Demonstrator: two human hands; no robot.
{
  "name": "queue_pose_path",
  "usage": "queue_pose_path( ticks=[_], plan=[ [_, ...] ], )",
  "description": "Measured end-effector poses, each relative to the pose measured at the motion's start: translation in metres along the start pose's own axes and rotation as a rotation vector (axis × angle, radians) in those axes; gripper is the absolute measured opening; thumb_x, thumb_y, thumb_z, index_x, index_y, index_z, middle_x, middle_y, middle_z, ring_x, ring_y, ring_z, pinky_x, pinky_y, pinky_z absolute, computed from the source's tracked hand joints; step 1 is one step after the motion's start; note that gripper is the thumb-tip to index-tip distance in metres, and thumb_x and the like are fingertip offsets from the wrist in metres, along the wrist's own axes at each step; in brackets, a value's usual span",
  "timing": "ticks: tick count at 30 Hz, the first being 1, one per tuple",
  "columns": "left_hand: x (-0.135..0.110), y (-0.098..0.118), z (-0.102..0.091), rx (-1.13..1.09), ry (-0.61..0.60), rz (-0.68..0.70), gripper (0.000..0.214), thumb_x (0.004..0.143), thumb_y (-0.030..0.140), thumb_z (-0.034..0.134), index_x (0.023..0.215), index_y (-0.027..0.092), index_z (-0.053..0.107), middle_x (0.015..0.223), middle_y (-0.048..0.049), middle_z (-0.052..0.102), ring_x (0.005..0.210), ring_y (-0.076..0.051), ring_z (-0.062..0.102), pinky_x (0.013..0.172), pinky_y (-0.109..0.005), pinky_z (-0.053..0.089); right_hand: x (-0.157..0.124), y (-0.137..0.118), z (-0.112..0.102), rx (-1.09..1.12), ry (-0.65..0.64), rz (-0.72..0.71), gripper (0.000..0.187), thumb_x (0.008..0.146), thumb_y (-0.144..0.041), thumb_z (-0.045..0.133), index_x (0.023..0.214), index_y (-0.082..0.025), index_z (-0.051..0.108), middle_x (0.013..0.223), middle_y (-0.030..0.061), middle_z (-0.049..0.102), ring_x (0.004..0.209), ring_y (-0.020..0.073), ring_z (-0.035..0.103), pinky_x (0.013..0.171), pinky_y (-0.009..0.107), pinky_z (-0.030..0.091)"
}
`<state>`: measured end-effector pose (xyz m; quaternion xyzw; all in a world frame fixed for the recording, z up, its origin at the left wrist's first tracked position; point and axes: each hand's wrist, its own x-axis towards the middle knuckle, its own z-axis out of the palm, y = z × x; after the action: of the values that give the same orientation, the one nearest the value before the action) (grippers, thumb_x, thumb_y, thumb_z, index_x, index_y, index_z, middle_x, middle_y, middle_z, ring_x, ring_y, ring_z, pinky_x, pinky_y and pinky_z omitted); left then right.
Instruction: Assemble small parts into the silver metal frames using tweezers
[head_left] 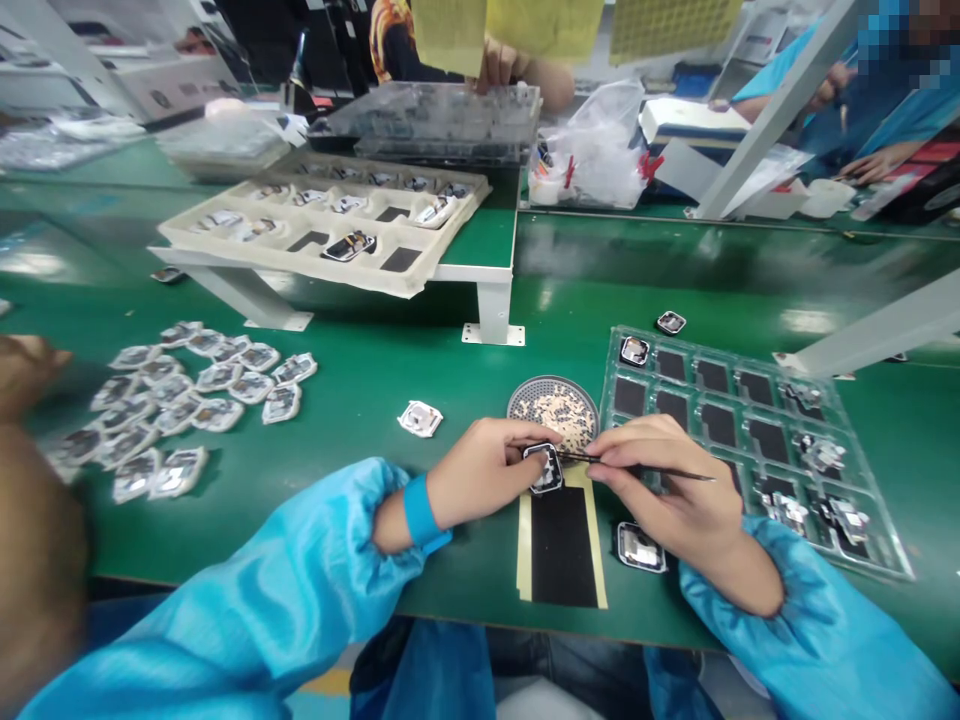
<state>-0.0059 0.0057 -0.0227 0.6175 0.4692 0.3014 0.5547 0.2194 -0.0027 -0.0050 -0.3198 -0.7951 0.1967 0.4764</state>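
Note:
My left hand (480, 470) pinches a small smartwatch case (546, 470), its open inner side facing up. Black tweezers (652, 470) are in my right hand (671, 485), their tips at the right edge of that case. Whether the tips grip a small part is too fine to tell. Just behind both hands is a round grey dish (517, 405) strewn with tiny beige pieces (562, 410). A black mat (564, 550) with yellow tape along its sides lies below the held case. Another watch case (640, 547) rests near my right wrist.
A clear compartment tray (757, 395) with some watch parts stands to the right. Many whitish watch parts (172, 390) lie at left, with a single one (420, 419) nearer the middle. A cream tray (300, 255) sits on a raised green shelf (480, 245). Co-workers' hands (506, 65) show behind.

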Motion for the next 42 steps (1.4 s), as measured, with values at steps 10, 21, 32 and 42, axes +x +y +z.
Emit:
queue_pose_path(
  ticks=[10,21,32,42],
  plan=[
    [-0.002,0.006,-0.003,0.006,-0.02,0.019,0.037,0.079,0.013,0.064,0.114,0.018,0.075,0.089,-0.0045,0.077,0.076,-0.019,0.071,0.068,-0.03,0.059,0.002,-0.003,-0.005,0.032,-0.006,0.049,0.027,0.08,-0.011,0.078,0.098,-0.028,0.067,0.086,0.0032,0.076,0.08,0.0253,0.072,0.073,0.044,0.053],
    [-0.004,0.007,-0.002,0.085,-0.032,0.086,0.042,0.079,0.008,0.062,0.119,0.019,0.071,0.107,-0.0053,0.076,0.084,-0.018,0.071,0.077,-0.031,0.057,-0.002,0.002,-0.005,0.27,-0.043,0.235,0.02,0.085,-0.007,0.072,0.094,-0.025,0.067,0.091,0.0025,0.074,0.089,0.0216,0.071,0.082,0.041,0.055],
    [-0.004,0.015,-0.007,0.077,-0.021,0.002,0.03,0.08,0.013,0.065,0.11,0.018,0.067,0.101,-0.0049,0.075,0.082,-0.018,0.072,0.073,-0.03,0.059,0.008,0.006,-0.022,0.488,-0.099,0.51,0.018,0.096,-0.039,0.063,0.09,-0.022,0.059,0.086,0.004,0.07,0.083,0.0192,0.067,0.078,0.035,0.054],
    [-0.002,0.019,-0.011,0.037,-0.062,-0.111,0.032,0.084,0.042,0.071,0.106,0.018,0.067,0.085,-0.0051,0.074,0.062,-0.016,0.065,0.049,-0.023,0.053,-0.009,0.055,-0.172,-0.709,0.334,0.77,0.04,0.093,-0.055,0.055,0.094,-0.018,0.07,0.081,0.0058,0.071,0.073,0.0215,0.066,0.063,0.029,0.047]
  ],
)
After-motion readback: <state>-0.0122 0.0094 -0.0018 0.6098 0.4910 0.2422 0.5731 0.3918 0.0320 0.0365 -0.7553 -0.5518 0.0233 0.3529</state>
